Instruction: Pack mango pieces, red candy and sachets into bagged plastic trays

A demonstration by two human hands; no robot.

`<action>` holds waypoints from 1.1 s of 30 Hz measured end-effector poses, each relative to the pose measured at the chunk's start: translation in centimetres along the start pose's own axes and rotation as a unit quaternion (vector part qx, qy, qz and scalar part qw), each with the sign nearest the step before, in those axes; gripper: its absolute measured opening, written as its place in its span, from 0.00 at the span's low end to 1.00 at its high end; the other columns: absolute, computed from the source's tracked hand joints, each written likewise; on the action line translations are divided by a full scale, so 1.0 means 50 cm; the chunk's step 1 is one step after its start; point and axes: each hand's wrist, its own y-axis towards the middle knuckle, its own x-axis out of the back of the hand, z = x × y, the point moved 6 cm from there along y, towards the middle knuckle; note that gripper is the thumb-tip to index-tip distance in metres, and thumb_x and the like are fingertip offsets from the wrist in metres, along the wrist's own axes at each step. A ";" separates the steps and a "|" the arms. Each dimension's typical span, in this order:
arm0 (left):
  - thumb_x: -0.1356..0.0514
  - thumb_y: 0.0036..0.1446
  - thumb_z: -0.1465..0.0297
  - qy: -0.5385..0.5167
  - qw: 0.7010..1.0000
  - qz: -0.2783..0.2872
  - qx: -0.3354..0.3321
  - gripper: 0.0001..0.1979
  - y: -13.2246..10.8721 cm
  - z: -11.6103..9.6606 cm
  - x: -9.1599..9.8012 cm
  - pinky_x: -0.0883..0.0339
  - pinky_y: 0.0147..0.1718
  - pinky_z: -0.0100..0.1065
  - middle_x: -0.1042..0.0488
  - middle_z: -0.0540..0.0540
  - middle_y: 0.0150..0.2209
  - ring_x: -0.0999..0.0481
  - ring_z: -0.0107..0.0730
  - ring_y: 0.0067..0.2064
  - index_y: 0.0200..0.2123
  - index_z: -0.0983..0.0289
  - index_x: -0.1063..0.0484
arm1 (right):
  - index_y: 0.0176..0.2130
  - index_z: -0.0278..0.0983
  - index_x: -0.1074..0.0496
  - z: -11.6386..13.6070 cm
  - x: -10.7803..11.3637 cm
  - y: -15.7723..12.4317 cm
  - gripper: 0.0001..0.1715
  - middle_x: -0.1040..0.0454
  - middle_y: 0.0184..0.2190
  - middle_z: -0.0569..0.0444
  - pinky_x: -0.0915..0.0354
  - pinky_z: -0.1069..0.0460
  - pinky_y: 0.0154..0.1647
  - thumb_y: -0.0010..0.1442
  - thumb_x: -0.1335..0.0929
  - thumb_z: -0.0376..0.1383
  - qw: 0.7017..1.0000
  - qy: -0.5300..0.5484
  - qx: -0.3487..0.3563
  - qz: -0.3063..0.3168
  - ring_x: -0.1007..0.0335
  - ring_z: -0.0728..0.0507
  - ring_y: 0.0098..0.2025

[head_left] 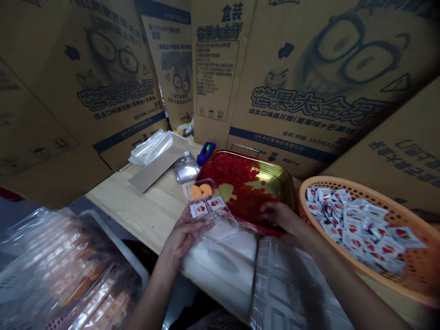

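My left hand (185, 236) grips a clear plastic tray (225, 228) by its near edge. In the tray's far compartment sit orange pieces (201, 191), with two small white sachets (207, 207) printed in red in front of them. My right hand (277, 214) is inside a red-rimmed, gold-lined tray (275, 176), its curled fingers at the small red pieces (245, 199). Whatever those fingers hold is hidden. Below the hands, stacked empty clear plastic trays (285, 284) lie beside a white wrapped bundle (220, 261).
An orange perforated basket (417, 275) with many sachets stands at right. Filled clear packs (72, 266) pile up in a crate at lower left. A blue tape dispenser (206, 153), a cardboard strip (160, 165) and plastic bags (154, 146) lie behind. Large cartons (288, 91) wall the back.
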 end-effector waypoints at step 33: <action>0.43 0.55 0.70 -0.036 0.999 -0.027 -0.018 0.18 0.012 0.007 -0.005 0.32 0.43 0.38 0.27 0.55 0.45 0.25 0.33 0.41 0.50 0.59 0.36 | 0.34 0.35 0.30 0.354 -0.116 -0.126 0.08 0.29 0.32 0.55 0.38 0.54 0.36 0.52 0.36 0.33 0.911 0.271 0.270 0.152 0.34 0.49 0.34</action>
